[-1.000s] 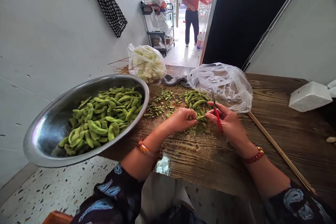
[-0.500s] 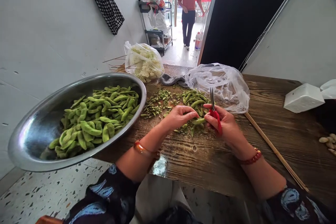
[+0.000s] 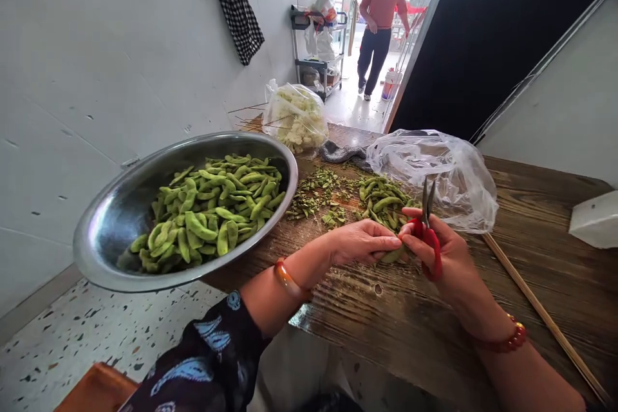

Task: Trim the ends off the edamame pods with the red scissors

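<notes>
My left hand (image 3: 363, 241) is closed, its thumb and fingers pinching a green soybean pod (image 3: 394, 253) that also meets the fingertips of my right hand (image 3: 449, 250). My right hand is wrapped around red-handled scissors (image 3: 436, 257), whose blades point up and stand slightly apart. Just beyond the hands lies a small pile of pods (image 3: 383, 196) on the wooden table. Trimmed green bits (image 3: 318, 190) are scattered to the left of it. A wide metal basin (image 3: 103, 248) at the left holds many pods.
A clear plastic bag (image 3: 444, 167) lies crumpled behind the pile. Cauliflower in a bag (image 3: 297, 117) sits by a grey cloth (image 3: 342, 153). Wooden sticks (image 3: 541, 309) lie at right, near a white container (image 3: 596, 219). A person (image 3: 381, 19) walks in the doorway beside a cart (image 3: 318, 45).
The view has swung left, so things appear further right. My hands have come together at the pod, and the scissor blades have parted slightly. The person in the doorway has stepped.
</notes>
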Motion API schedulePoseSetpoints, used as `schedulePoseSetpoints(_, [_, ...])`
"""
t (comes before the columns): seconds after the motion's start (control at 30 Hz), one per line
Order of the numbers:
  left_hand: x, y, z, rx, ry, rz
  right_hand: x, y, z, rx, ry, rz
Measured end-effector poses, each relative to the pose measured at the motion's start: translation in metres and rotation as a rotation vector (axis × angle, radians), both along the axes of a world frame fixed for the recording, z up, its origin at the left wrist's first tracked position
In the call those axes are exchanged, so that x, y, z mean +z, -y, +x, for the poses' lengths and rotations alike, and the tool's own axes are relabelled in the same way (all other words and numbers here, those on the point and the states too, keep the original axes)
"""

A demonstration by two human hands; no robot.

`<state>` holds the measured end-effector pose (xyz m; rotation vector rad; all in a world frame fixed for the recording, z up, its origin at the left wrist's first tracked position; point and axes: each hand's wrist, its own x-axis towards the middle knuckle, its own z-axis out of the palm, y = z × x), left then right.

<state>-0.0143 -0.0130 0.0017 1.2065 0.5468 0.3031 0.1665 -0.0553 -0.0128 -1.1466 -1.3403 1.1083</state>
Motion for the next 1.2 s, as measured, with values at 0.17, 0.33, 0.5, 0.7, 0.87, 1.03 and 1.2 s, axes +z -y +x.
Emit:
schedulePoseSetpoints(0.17, [-0.005,-0.002,0.002,0.004,0.057,-0.085,0.002,0.001,0.001,0.006,0.009,0.016])
schedulePoseSetpoints(0.33, [-0.005,-0.003,0.004,0.102,0.018,-0.03,0.004,0.0,0.001,0.026,0.016,0.021])
schedulePoseSetpoints(0.5, [-0.003,-0.005,0.006,0.195,-0.016,0.206,0.002,0.0,0.003,0.044,0.01,0.026])
schedulePoseSetpoints(0.7, [-0.002,-0.007,0.004,0.163,-0.024,0.304,0.0,-0.001,0.006,0.02,0.071,0.067])
schedulePoseSetpoints(0.87, [-0.008,-0.011,0.005,0.177,-0.069,0.408,0.0,0.001,0.0,-0.033,0.175,0.086])
schedulePoseSetpoints(1.03, [-0.004,-0.012,0.005,0.352,-0.034,0.37,-0.003,-0.003,0.005,-0.122,0.366,0.153])
schedulePoseSetpoints(1.2, [0.0,-0.012,0.005,0.476,0.013,0.276,-0.005,-0.005,0.01,-0.047,0.587,0.274])
